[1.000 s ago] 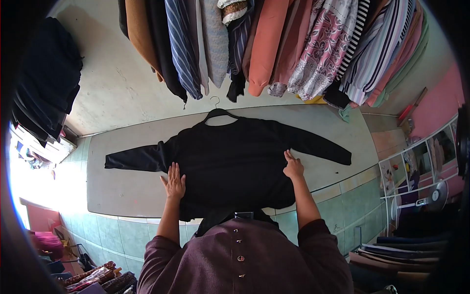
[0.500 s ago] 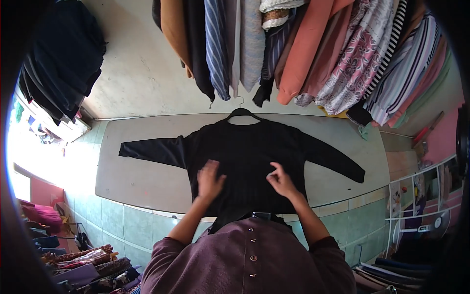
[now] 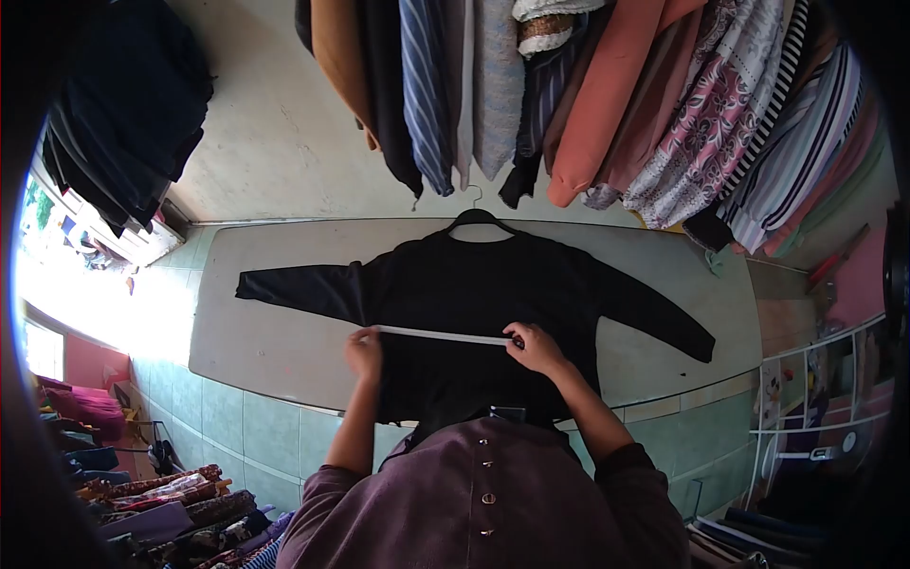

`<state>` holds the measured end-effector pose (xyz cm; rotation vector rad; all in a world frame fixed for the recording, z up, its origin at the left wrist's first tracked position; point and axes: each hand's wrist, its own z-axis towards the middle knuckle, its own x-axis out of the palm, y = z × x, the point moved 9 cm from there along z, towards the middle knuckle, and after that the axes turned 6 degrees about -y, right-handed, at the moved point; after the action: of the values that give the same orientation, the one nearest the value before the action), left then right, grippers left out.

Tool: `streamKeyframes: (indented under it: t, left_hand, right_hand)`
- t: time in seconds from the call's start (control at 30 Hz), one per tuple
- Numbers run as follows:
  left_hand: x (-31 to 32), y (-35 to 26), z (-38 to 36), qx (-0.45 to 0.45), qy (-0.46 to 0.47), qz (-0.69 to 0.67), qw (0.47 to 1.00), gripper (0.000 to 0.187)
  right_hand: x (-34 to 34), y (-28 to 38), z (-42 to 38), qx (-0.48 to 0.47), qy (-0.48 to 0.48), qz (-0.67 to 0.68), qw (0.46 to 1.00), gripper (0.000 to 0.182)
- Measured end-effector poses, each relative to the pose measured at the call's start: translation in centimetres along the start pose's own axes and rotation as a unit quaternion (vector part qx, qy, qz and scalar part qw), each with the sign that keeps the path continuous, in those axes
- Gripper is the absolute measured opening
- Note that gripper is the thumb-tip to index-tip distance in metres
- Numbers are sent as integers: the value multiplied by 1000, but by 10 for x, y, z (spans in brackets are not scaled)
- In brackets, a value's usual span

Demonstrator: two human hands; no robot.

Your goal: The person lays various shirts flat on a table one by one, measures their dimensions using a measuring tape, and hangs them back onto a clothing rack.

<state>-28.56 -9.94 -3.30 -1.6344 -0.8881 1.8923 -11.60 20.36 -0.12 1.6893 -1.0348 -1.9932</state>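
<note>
A black long-sleeved top (image 3: 474,284) lies spread on a pale board, sleeves out to both sides, with a black hanger (image 3: 482,218) in its neck. Across its chest runs a thin white measuring tape (image 3: 444,335), pulled straight. My left hand (image 3: 363,351) is closed on the tape's left end at the top's side edge. My right hand (image 3: 534,347) is closed round the other end, over the right part of the body, with something small and dark between the fingers.
Many garments (image 3: 597,104) hang above the board (image 3: 275,356), and dark clothes (image 3: 133,114) hang at upper left. Folded clothes (image 3: 171,517) are stacked at lower left. A white rack (image 3: 806,431) stands at right.
The white tape now stretches between my hands. My left hand has moved left to the top's side edge, and both hands have closed on the tape. The view has shifted slightly.
</note>
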Motion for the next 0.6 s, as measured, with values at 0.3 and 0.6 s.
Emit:
streamKeyframes:
  t: [0.3,0.6]
  left_hand:
    - [-6,10,13,7,-31,110,993,20]
    - [-9,9,13,-11,-38,113,993,19]
  right_hand:
    - [-60,-78,-8,68,-61,-111,990,10]
    - [-142,-169,-36,245,-69,-292,922,10]
